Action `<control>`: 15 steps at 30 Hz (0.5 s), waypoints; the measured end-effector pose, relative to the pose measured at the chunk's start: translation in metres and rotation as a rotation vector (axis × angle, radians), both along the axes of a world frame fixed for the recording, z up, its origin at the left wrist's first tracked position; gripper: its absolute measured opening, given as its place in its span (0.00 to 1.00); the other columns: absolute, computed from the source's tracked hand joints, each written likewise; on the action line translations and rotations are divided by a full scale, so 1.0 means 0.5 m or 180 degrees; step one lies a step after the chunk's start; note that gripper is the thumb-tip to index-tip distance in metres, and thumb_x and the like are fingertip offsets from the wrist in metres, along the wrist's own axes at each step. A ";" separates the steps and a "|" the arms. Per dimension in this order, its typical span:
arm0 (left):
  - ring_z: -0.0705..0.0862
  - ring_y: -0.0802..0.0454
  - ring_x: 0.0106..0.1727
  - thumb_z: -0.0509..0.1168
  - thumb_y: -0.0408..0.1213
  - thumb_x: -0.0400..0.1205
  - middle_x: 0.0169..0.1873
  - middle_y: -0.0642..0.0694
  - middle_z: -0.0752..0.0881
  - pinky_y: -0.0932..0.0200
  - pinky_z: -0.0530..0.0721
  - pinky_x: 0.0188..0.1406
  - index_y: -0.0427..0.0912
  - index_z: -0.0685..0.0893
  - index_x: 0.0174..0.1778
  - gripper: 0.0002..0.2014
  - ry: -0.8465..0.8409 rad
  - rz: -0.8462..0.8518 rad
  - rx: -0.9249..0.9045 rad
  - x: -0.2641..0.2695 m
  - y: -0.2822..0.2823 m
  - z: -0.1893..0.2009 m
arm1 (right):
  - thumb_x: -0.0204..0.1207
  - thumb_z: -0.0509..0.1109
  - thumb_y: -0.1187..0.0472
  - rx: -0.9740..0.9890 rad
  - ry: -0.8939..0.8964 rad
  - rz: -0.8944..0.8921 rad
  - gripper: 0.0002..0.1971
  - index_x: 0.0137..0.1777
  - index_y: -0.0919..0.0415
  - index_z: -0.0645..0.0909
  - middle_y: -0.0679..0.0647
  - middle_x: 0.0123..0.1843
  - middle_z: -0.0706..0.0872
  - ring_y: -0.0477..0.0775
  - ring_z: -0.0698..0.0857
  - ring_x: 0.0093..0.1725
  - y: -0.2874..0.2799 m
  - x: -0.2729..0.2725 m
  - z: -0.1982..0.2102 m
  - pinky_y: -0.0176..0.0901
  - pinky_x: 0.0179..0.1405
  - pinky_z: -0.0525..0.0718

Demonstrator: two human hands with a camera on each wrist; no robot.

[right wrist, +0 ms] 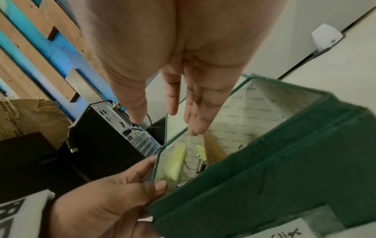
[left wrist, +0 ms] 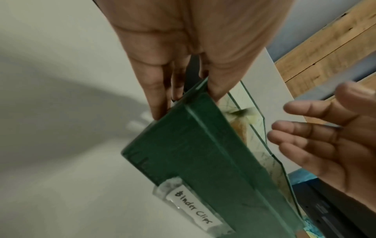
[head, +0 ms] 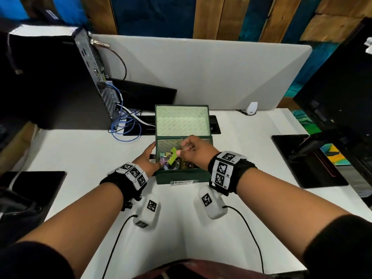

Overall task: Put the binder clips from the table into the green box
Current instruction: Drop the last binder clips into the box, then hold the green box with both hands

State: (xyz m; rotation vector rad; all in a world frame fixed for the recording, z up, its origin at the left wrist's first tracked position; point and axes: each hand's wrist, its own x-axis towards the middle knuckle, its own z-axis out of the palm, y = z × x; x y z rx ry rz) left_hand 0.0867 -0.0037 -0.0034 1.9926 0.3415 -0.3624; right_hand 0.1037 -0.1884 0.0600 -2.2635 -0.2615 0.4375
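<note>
The green box (head: 181, 175) (left wrist: 193, 153) (right wrist: 264, 177) stands mid-table with its lid up behind it and a "Binder Clips" label (left wrist: 193, 209) on the front. Several coloured binder clips (head: 171, 165) lie inside. A lime-green clip (head: 173, 157) (right wrist: 176, 162) shows blurred just above them, below my right hand. My left hand (head: 149, 158) (left wrist: 183, 103) (right wrist: 122, 193) pinches the box's left wall, thumb over the rim. Over the box's opening my right hand (head: 187, 147) (right wrist: 168, 124) (left wrist: 305, 136) hovers with straight fingers that hold nothing.
A computer tower (head: 60, 77) with blue cables (head: 124, 127) stands at the back left, before a white partition (head: 201, 73). Black mats lie at the right (head: 308, 160) and left (head: 30, 188). Two white wired pods (head: 149, 210) (head: 211, 202) rest near the front.
</note>
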 end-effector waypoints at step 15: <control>0.82 0.40 0.61 0.70 0.31 0.75 0.58 0.42 0.77 0.40 0.86 0.55 0.59 0.55 0.79 0.42 0.0228 -0.0196 -0.0014 -0.058 0.011 0.021 | 0.76 0.66 0.46 -0.0522 0.0046 -0.0711 0.33 0.77 0.57 0.60 0.59 0.76 0.73 0.60 0.75 0.72 -0.117 0.084 -0.005 0.48 0.70 0.72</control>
